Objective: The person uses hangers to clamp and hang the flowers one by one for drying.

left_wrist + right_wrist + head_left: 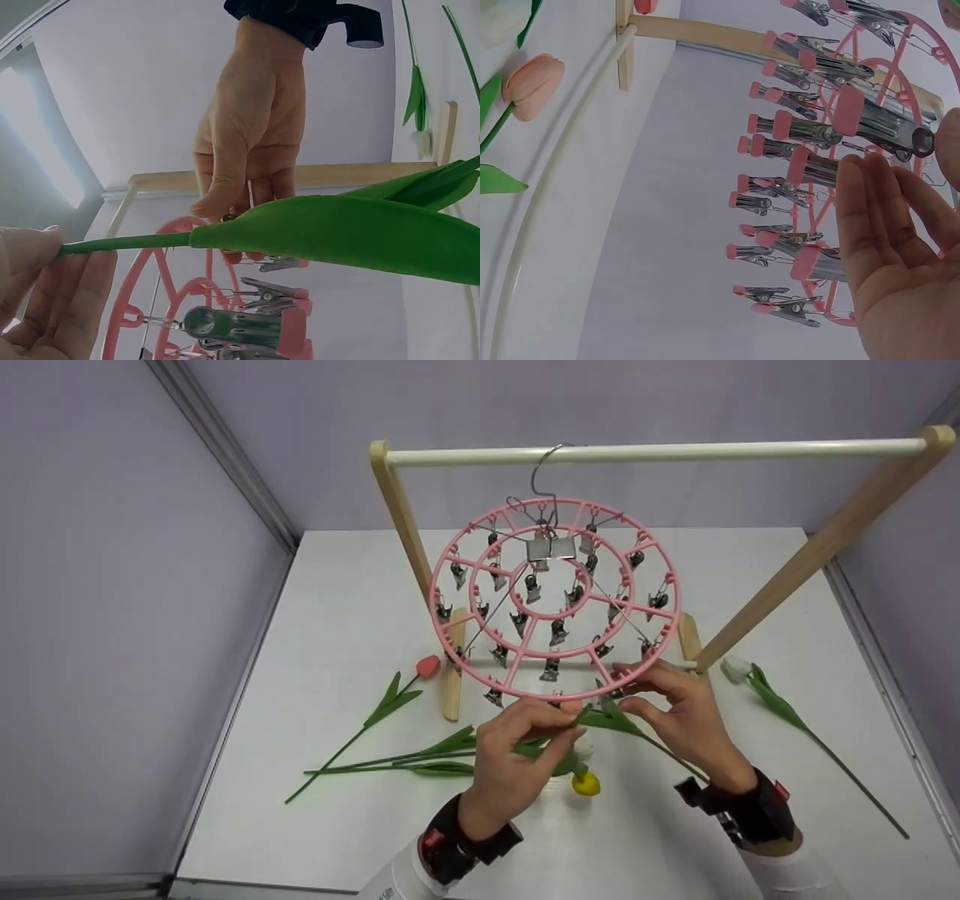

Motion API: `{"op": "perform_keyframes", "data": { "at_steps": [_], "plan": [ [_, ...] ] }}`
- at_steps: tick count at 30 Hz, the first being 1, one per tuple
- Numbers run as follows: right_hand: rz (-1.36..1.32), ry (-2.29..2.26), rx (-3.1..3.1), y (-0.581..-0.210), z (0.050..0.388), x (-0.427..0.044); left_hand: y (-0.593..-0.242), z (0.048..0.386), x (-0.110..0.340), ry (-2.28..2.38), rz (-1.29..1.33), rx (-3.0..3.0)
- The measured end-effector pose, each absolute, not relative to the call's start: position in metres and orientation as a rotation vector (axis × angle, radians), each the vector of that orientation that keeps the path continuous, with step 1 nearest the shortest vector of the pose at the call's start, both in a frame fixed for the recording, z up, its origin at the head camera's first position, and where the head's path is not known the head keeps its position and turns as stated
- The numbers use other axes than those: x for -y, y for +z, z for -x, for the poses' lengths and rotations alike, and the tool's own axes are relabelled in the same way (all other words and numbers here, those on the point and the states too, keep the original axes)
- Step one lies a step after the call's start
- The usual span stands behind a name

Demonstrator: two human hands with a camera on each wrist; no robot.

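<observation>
My left hand (517, 757) pinches the green stem of a tulip (330, 232) just below the front rim of a pink round clip hanger (442, 641). Its long leaf spreads from the stem in the left wrist view. A yellow tulip head (586, 784) hangs below the left hand and seems to belong to this stem. My right hand (686, 720) is at the hanger's front right rim, where its thumb and fingers pinch a metal clip (885, 126) with a pink tip. The left fingers partly hide the held stem's end.
The hanger hooks over a white rod (675, 452) on a wooden stand (817, 547). On the white table (337, 607) lie a red tulip (428, 667), a white tulip (736, 668) and a peach tulip (532, 86). More green stems (405, 761) lie left of the left hand.
</observation>
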State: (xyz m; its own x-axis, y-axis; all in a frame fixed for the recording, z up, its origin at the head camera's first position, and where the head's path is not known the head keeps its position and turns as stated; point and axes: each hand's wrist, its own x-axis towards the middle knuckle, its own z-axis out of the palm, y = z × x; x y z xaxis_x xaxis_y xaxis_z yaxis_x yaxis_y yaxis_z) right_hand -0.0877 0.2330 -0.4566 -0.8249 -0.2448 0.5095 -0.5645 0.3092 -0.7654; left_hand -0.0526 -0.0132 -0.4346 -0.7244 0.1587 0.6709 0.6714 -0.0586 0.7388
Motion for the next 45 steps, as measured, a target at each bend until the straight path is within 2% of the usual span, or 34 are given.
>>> {"op": "perform_keyframes", "data": {
  "at_steps": [14,26,35,45],
  "plan": [
    [-0.785,1.531,2.282,-0.456,0.091,-0.226,-0.444,0.053,0.007,-1.874,0.827,1.863],
    [-0.893,1.569,2.184,-0.470,0.086,-0.223,-0.450,0.052,0.001,-1.819,0.767,1.868],
    [-0.998,1.539,2.029,-0.477,0.085,-0.218,-0.458,0.057,-0.003,-1.727,0.788,1.825],
    [-0.942,1.517,1.910,-0.484,0.082,-0.211,-0.467,0.062,-0.009,-1.643,0.871,1.758]
  ]
}}
